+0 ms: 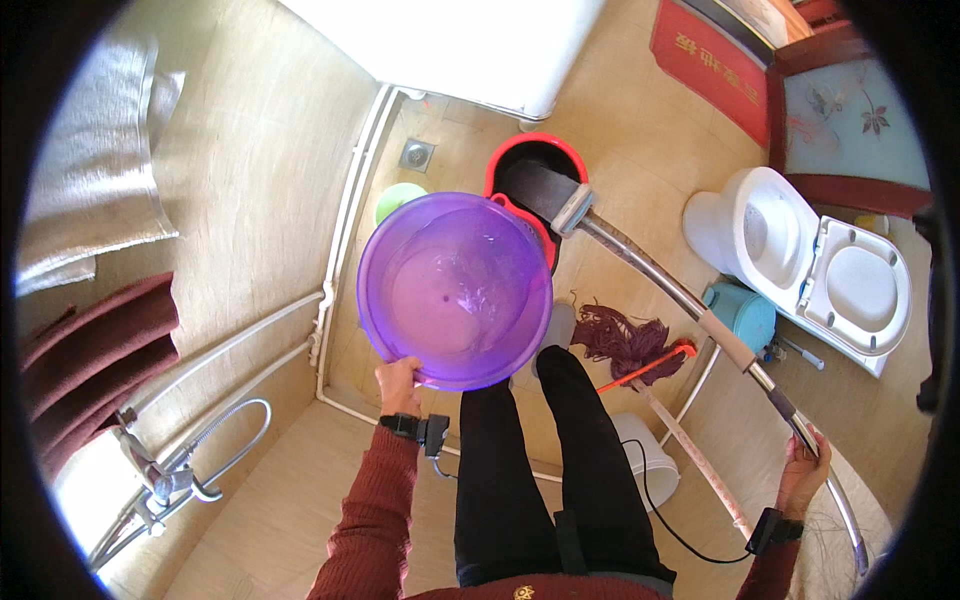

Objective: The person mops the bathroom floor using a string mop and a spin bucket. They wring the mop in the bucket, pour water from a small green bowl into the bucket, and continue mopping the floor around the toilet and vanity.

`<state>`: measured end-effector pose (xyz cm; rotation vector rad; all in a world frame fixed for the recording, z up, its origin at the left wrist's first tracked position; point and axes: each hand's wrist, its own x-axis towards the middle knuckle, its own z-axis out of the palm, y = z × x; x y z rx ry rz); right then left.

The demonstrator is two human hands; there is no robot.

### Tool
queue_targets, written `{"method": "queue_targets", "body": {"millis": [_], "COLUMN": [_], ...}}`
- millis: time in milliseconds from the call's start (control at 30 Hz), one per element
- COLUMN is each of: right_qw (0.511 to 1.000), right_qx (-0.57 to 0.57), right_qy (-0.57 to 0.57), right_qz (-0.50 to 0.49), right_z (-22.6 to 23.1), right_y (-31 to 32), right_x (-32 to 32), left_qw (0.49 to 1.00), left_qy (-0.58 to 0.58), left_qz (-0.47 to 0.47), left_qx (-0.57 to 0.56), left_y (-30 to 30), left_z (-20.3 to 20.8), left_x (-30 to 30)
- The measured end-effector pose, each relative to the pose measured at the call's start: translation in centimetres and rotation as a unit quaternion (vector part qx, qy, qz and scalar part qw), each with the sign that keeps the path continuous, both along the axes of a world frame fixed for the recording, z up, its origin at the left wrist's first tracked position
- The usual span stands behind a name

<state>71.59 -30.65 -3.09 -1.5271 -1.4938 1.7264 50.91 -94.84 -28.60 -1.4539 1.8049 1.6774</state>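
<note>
My left hand point(398, 385) is closed on the near rim of a large purple basin point(385, 330), holding it in front of my legs. Bright reflections inside the basin look like water. My right hand point(803, 470) is wrapped round the metal pole of a mop point(668, 283), which slants up and left across the view. The mop's grey head point(573, 210) rests over a red-rimmed bucket point(540, 140) with a dark inside. The basin hides part of this bucket and part of a light green bowl point(398, 198) behind it.
At right stand a white toilet point(722, 225) with raised lid and a blue bin point(740, 312). A dark red string mop point(615, 335) lies by my right foot, near a white bucket point(655, 470). White pipes point(335, 240) line the left wall, near a floor drain point(416, 155).
</note>
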Motion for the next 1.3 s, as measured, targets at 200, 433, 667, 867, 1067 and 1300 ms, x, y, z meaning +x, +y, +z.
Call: {"method": "queue_targets", "body": {"millis": [200, 433, 667, 867, 1067, 1300], "right_qw": [1.000, 1.000, 1.000, 1.000, 1.000, 1.000], "right_qx": [0.009, 0.002, -0.002, -0.007, -0.008, -0.008], "right_qy": [0.005, -0.002, 0.003, 0.006, 0.000, 0.002], "right_qz": [-0.019, -0.019, -0.027, -0.016, -0.019, 0.005], "right_z": [0.0, 0.5, 0.4, 0.4, 0.3, 0.7], "right_y": [-1.4, -2.1, -1.8, -1.6, -1.4, -1.7], "right_x": [-0.6, -1.4, -1.5, -1.6, -1.6, -2.0], "left_qw": [0.998, 1.000, 0.999, 0.998, 0.996, 0.998], "left_qy": [0.035, 0.004, -0.026, -0.021, 0.033, 0.026], "left_qz": [-0.049, -0.002, 0.024, 0.014, -0.019, 0.037], "left_qx": [-0.029, -0.021, -0.034, -0.062, -0.081, -0.043], "left_y": [5.6, 5.2, 2.3, 1.7, 4.3, 6.5], "left_z": [-1.4, -3.1, -1.4, 0.4, 0.1, -1.2], "left_x": [-5.8, -5.8, -4.3, -5.7, -7.9, -8.5]}}
